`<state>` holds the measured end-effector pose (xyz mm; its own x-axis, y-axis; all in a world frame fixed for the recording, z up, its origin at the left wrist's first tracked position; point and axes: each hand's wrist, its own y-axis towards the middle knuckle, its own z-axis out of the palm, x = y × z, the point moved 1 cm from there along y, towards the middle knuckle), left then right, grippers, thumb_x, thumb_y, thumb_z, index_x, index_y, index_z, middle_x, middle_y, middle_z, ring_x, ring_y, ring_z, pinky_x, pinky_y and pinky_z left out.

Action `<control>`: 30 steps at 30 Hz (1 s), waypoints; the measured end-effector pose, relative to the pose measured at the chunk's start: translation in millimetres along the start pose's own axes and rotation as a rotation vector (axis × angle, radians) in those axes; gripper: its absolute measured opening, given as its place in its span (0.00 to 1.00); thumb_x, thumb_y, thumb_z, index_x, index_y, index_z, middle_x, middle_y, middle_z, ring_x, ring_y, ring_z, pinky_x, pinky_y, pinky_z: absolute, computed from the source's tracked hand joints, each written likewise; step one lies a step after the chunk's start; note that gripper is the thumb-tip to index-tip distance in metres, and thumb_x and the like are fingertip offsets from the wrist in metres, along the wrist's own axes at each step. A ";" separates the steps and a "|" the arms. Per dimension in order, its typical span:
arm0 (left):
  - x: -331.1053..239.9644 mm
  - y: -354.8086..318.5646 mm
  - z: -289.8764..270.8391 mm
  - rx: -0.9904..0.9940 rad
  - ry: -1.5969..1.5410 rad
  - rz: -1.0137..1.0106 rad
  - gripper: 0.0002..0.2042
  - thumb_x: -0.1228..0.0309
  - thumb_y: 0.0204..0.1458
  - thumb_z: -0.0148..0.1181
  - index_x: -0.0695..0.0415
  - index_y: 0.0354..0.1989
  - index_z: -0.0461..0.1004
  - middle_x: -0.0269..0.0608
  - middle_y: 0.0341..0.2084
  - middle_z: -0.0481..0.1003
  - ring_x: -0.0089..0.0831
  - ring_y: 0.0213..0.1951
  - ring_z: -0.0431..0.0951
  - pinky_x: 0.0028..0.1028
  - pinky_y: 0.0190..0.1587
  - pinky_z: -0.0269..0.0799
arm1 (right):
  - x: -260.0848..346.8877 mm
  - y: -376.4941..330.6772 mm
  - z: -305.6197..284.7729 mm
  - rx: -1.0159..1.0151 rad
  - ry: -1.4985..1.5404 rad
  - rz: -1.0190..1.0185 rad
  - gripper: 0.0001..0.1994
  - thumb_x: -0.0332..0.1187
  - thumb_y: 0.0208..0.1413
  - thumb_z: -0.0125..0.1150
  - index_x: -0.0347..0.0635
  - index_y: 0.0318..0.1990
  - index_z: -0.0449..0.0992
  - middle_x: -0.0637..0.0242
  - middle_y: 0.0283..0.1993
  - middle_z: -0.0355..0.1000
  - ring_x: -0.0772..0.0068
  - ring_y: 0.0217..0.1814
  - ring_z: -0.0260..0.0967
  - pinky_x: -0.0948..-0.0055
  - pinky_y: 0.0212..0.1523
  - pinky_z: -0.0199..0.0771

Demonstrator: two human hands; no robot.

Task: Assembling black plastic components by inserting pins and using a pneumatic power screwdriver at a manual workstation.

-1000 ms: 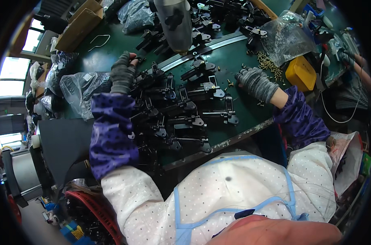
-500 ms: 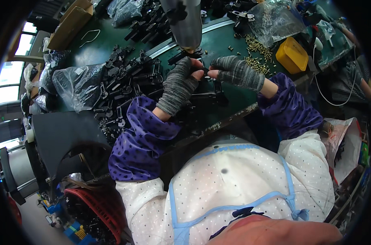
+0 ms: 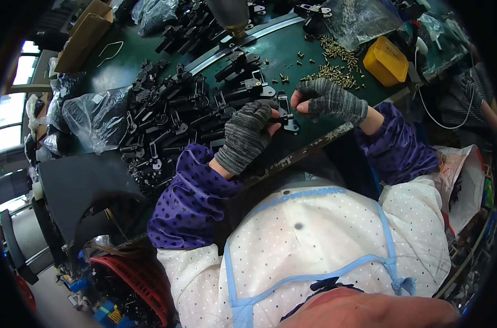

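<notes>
Both my hands wear grey knit fingerless gloves and purple sleeve covers. My left hand (image 3: 247,136) grips a black metal bracket part (image 3: 286,113) on the green table (image 3: 150,52) near its front edge. My right hand (image 3: 329,100) pinches a small piece, likely a brass screw, right against the top of that same part. A heap of similar black metal parts (image 3: 166,120) lies to the left of my hands. Loose brass screws (image 3: 331,70) are scattered just beyond my right hand.
A yellow plastic box (image 3: 387,61) sits at the right. A hanging powered driver (image 3: 230,13) is above the table's middle. Clear plastic bags (image 3: 92,117) lie at the left, another bag (image 3: 363,19) at the back right, cardboard boxes (image 3: 84,35) at the far left.
A second ago my hands were apart, the left on the heap of parts and the right by the screws. They have come together over one black part near the table's front edge.
</notes>
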<state>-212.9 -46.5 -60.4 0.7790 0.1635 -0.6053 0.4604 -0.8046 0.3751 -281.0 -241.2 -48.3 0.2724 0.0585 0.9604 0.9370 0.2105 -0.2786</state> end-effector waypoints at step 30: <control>-5.6 -4.2 11.7 -0.094 0.046 -0.017 0.15 0.72 0.34 0.61 0.55 0.34 0.70 0.40 0.27 0.71 0.37 0.29 0.73 0.30 0.30 0.69 | 135.9 101.3 31.1 -0.218 -0.031 -0.915 0.31 0.40 0.36 0.64 0.38 0.49 0.59 0.64 0.34 0.66 0.75 0.30 0.61 0.73 0.31 0.64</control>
<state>-224.2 -50.6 -66.8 0.7883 0.2048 -0.5802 0.5101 -0.7448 0.4302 -155.9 -181.5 54.0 -0.5931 -0.0123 0.8050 0.8051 0.0001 0.5931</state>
